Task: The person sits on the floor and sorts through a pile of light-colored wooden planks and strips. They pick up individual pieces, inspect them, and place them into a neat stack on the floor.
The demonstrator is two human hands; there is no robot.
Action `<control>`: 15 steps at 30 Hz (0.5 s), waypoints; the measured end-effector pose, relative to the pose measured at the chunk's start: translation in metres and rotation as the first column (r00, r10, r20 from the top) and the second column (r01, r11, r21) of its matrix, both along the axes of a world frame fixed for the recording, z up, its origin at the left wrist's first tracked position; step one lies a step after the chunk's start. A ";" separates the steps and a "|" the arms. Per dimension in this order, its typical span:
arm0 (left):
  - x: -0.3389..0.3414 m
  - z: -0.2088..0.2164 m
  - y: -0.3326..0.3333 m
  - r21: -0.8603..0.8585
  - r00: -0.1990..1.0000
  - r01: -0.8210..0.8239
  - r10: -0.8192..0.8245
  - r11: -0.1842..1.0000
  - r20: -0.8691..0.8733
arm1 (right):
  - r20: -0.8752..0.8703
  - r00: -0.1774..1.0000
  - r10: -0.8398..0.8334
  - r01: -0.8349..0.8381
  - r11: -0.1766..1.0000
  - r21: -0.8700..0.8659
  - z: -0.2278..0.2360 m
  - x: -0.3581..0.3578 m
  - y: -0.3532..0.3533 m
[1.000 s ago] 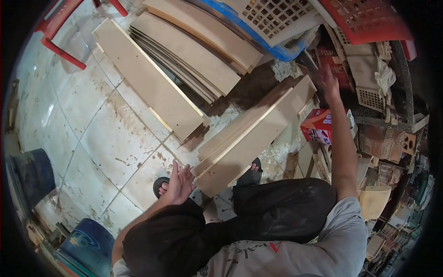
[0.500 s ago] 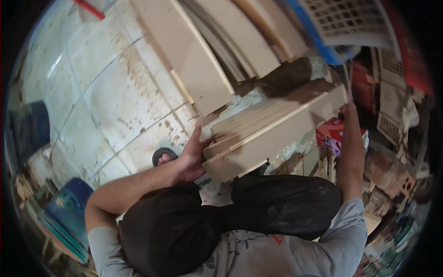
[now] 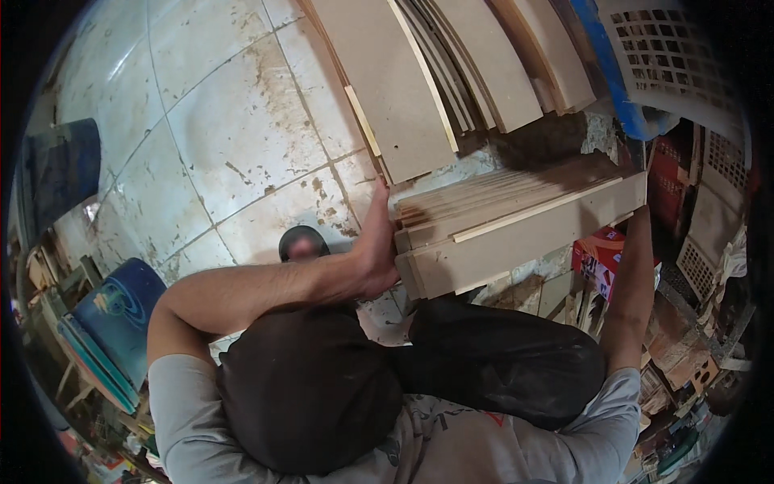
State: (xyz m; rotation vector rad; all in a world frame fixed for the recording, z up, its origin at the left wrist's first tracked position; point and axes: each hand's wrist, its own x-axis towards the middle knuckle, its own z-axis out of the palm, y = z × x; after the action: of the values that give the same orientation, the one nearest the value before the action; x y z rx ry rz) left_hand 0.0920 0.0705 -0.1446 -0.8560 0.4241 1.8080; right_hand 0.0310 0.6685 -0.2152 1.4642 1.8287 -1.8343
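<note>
A stack of long, thin brown boards [image 3: 524, 230], fibreboard by the look of it, stands on edge across the space beyond my knees. My left hand [image 3: 377, 246] presses its palm against the stack's left end, fingers pointing away from me. At the right end my right hand [image 3: 638, 216] holds on, its fingers mostly hidden behind the boards. Pale wood strips show along the near board's edges. Just beyond, more upright boards [image 3: 395, 89] stand in a row, their near ends close to the held stack.
White floor tiles [image 3: 234, 137] with brown dirt spread to the left. A blue bin-like thing [image 3: 121, 294] lies at the left. On the right are a red box [image 3: 598, 256], a pale grid crate [image 3: 669, 48] and scrap wood [image 3: 681, 355]. My foot [image 3: 305, 244] rests beside my left forearm.
The view has shifted, so the boards and floor appear farther right. My left hand has moved slightly away from me along the stack's end. Both hands remain at the stack.
</note>
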 end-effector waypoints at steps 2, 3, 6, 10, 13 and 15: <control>0.001 0.000 0.006 -0.012 0.999 -0.041 0.041 0.999 -0.035 | 0.005 1.000 0.010 -0.011 1.000 0.015 0.001 0.002 -0.001; 0.002 0.002 0.006 -0.026 0.999 -0.042 0.041 0.999 -0.020 | 0.006 1.000 0.016 -0.016 1.000 0.023 -0.001 0.003 -0.003; 0.000 0.007 0.008 -0.052 0.999 -0.038 0.038 0.998 0.007 | 0.006 1.000 0.028 -0.028 0.999 0.039 0.000 0.007 -0.004; 0.004 0.003 0.006 -0.034 0.999 0.003 -0.004 0.999 -0.038 | 0.012 0.998 0.055 -0.056 0.996 0.070 -0.001 0.010 -0.009; 0.010 -0.013 -0.012 -0.015 0.994 0.100 -0.100 0.995 -0.049 | 0.018 0.996 0.082 -0.083 0.992 0.092 -0.002 0.017 -0.017; 0.015 -0.027 -0.024 -0.140 0.985 0.167 -0.171 0.976 -0.021 | 0.024 0.995 0.095 -0.097 0.989 0.109 -0.003 0.021 -0.021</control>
State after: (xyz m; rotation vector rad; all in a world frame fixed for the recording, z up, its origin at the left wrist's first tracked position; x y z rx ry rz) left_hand 0.1068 0.0463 -0.1715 -0.8588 0.6308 1.6520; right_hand 0.0524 0.6477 -0.2183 1.3959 1.9834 -1.6949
